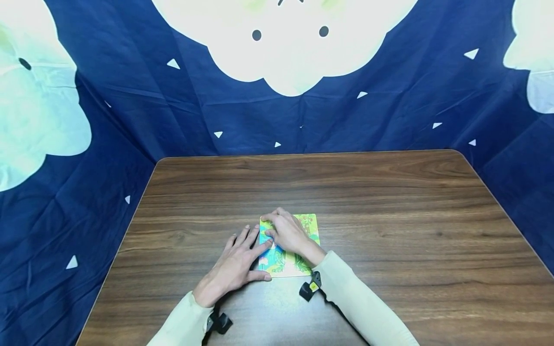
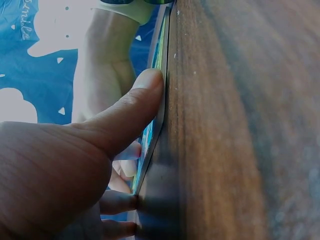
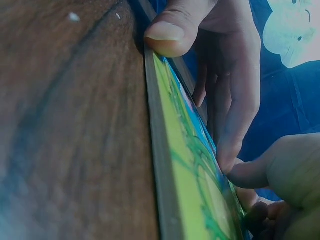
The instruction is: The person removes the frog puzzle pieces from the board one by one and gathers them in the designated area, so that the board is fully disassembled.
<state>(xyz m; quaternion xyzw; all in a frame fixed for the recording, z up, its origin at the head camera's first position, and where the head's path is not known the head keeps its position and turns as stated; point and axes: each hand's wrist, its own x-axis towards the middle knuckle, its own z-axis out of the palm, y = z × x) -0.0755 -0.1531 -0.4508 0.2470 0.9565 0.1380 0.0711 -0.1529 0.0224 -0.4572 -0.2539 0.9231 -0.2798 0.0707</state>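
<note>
A thin, flat board [image 1: 309,227] with a bright green, yellow and blue picture lies on the brown table. My left hand [image 1: 235,264] is spread at its left side, thumb on the near edge and index finger reaching onto the picture. The other left fingers extend along the left edge. Bent over the board's upper left part is my right hand [image 1: 290,233], its index finger by the far left corner and its thumb on the picture. In the right wrist view, the right thumb [image 3: 250,172] meets the left index fingertip. Whether the right fingers pinch anything, I cannot tell.
The wood-grain table [image 1: 411,216] extends to both sides of the board and behind it. A dark blue curtain [image 1: 182,110] with white cloud shapes hangs around the table's back and sides. Black cameras are strapped at both wrists, the right one [image 1: 310,286] close to the board's near right corner.
</note>
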